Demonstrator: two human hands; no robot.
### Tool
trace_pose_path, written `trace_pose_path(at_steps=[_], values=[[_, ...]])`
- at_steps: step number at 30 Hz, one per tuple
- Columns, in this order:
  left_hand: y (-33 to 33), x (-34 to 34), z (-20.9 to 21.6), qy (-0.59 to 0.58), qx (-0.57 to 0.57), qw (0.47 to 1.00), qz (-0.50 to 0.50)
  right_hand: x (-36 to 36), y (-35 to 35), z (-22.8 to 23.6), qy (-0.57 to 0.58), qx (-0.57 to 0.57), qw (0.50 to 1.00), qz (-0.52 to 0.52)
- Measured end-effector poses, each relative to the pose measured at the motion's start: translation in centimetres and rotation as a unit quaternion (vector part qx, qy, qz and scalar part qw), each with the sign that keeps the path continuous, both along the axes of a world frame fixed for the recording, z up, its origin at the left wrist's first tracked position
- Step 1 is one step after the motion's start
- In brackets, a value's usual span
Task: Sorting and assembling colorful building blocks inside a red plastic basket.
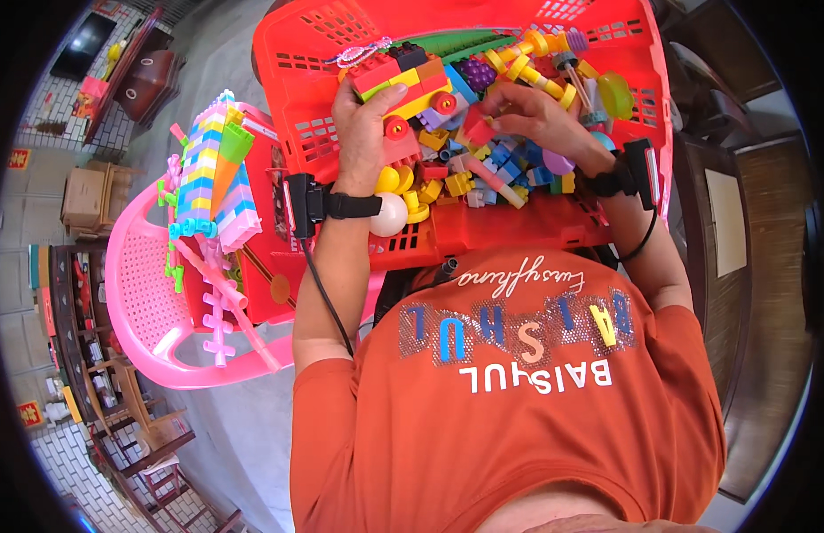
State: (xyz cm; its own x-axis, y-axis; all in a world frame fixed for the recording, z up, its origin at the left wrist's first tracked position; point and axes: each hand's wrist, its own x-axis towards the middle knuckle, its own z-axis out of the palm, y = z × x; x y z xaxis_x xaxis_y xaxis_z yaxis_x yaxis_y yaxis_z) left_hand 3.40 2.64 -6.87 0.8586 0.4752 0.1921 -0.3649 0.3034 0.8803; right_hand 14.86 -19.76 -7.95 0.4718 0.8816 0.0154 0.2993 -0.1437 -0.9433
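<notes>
My left hand [360, 133] is closed around a toy car built of blocks [410, 84], mostly red and yellow with round red wheels. Its thumb lies along the car's yellow side. To the right of the car, my right hand [541, 123] pinches a red building block [477, 130] between thumb and fingers. Both hands are over a red plastic basket [647, 53]. Beneath them lies a heap of loose building blocks [496, 164] in blue, yellow, pink and other colours. A toy bunch of purple grapes [475, 74] sits between the hands.
A pink plastic chair [132, 293] at left bears a stack of pastel blocks [203, 169] and linked pink pieces [218, 320]. In the basket are a white ball [390, 215], yellow ring pieces [518, 67] and a lime-green toy [614, 95]. A dark wooden panel [701, 266] stands at right.
</notes>
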Motion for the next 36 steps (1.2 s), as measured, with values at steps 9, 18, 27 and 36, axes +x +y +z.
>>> trace_pose_path(at_steps=[9, 18, 27, 36], values=[[1.4, 0.0, 0.1, 0.000, -0.008, 1.000, 0.026, 0.0, -4.2, 5.6, -0.394, -0.143, 0.899, 0.129], [1.0, -0.3, -0.2, -0.011, -0.009, 1.000, -0.006, -3.2, -6.9, 2.0, -0.610, -0.164, 0.774, 0.049], [0.8, -0.5, 0.0, -0.014, 0.011, 1.000, -0.022, 1.5, -4.1, 2.5, -0.454, -0.150, 0.877, 0.049], [0.7, -0.4, 0.4, -0.014, -0.001, 1.000, -0.023, 4.1, 1.4, 5.7, -0.385, -0.036, 0.916, -0.106]])
